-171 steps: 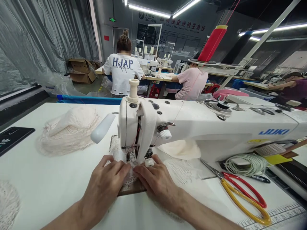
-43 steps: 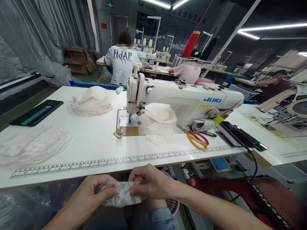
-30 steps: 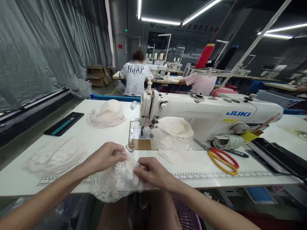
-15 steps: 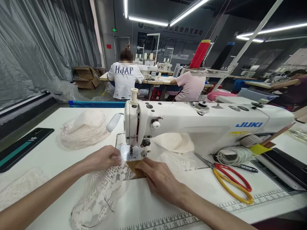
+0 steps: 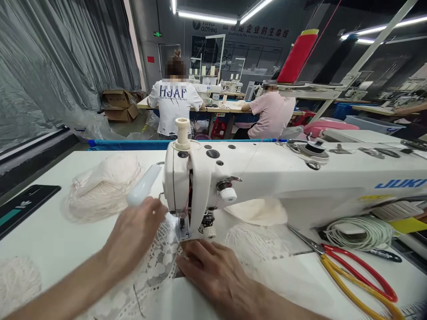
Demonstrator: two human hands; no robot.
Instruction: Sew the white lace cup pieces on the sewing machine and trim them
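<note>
Under the needle and presser foot [image 5: 183, 226] of a white sewing machine [image 5: 260, 171] lies white patterned lace [image 5: 160, 262], which spreads toward me over the table. Just left of the foot, my left hand [image 5: 135, 231] is raised, its fingers curled together above the lace; what they hold, if anything, is hidden. My right hand [image 5: 216, 269] rests in front of the foot, its bent fingers gripping the lace's edge. A little brown shows by those fingertips. A reddish thread runs down the machine's head.
Scissors [image 5: 347, 266] with red and yellow handles lie at right, near a coiled pale cord [image 5: 362, 232]. A fringed cream bundle [image 5: 103, 189] and a phone-like dark object [image 5: 30, 204] sit at left. Cream fabric [image 5: 256, 211] is beneath the arm. Co-workers sit beyond.
The view has come closer to the machine. My left hand has risen beside the machine's head, off its lower place on the lace. My right hand has shifted onto the lace edge, covering most of the brown piece.
</note>
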